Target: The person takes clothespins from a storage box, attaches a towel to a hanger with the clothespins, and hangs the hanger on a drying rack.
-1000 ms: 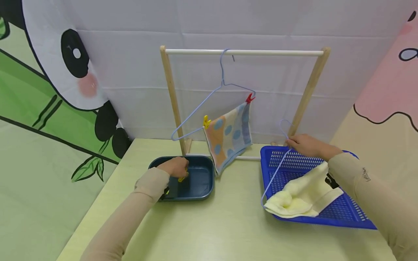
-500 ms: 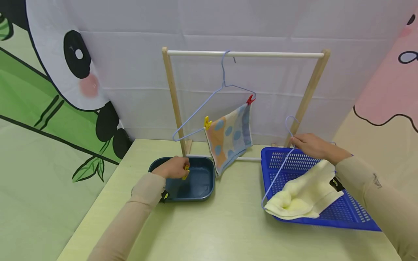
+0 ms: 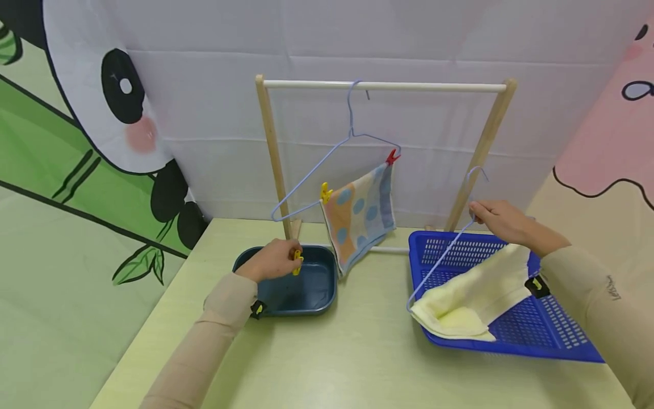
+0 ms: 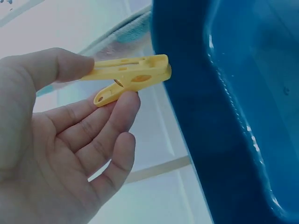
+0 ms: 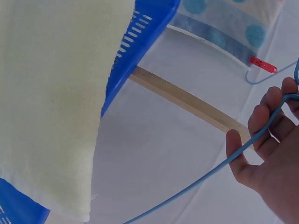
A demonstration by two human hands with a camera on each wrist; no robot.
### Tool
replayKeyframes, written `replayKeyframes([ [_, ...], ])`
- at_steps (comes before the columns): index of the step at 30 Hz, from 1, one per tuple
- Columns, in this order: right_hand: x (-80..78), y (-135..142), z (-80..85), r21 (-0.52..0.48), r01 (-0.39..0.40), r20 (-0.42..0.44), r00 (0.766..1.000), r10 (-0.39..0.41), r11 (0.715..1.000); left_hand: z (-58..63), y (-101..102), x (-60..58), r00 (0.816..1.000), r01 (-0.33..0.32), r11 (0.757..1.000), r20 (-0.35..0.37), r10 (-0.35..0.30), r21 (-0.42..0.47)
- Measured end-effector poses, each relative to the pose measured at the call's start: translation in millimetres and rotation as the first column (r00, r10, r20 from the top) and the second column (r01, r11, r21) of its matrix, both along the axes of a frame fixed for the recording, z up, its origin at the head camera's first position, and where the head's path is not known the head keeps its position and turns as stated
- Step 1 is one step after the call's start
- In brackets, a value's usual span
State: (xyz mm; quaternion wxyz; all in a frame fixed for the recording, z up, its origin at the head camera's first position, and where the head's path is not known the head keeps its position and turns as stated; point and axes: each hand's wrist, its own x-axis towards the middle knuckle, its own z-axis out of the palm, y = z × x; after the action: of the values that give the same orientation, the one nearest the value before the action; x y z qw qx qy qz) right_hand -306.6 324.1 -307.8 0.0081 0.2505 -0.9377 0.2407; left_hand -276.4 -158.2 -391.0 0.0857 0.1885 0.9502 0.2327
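Observation:
My left hand [image 3: 276,260] pinches a yellow clothespin [image 4: 133,77] between thumb and fingers, just above the dark blue basin [image 3: 327,304]. The clothespin's handles are apart in the left wrist view. My right hand [image 3: 503,224] grips a light blue wire hanger [image 3: 441,260] near its neck, hook upward. A pale yellow towel [image 3: 470,295] hangs about the hanger's lower part, over the basket; how it is attached is partly hidden. In the right wrist view the hanger wire [image 5: 205,176] runs across my fingers, and the towel [image 5: 51,102] fills the left side.
A rack with a white rod [image 3: 434,87] stands behind. On it hangs another hanger [image 3: 317,165] with a dotted cloth [image 3: 357,216], held by a yellow clothespin [image 3: 325,193] and a red clothespin [image 3: 392,157]. A blue basket [image 3: 541,341] stands at right.
My left hand has risen slightly out of the basin with the yellow clothespin. My right hand has moved up and right with the hanger, and the yellow towel has shifted along.

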Motion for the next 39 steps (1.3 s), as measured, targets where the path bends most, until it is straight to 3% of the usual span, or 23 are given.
replayKeyframes([
  [11, 8.6, 12, 20.4, -0.041, 0.063, 0.026, 0.998, -0.062, 0.997, 10.8, 15, 9.7, 0.995, 0.083, 0.994, -0.052, -0.080, 0.065],
  [21, 10.9, 16, 36.6, -0.049, 0.108, -0.024, 0.994, -0.109, 0.993, 20.6, 30, 14.1, 0.989, 0.132, 0.989, -0.073, -0.126, 0.073],
  [30, 14.8, 15, 41.1, -0.081, 0.126, -0.054, 0.990, -0.130, 0.989, 30.8, 47, 15.7, 0.970, 0.226, 0.968, -0.112, -0.214, 0.106],
  [39, 15.5, 11, 47.8, -0.114, 0.121, -0.114, 0.984, -0.134, 0.986, 34.9, 64, 11.1, 0.963, 0.234, 0.960, -0.175, -0.206, 0.153],
])
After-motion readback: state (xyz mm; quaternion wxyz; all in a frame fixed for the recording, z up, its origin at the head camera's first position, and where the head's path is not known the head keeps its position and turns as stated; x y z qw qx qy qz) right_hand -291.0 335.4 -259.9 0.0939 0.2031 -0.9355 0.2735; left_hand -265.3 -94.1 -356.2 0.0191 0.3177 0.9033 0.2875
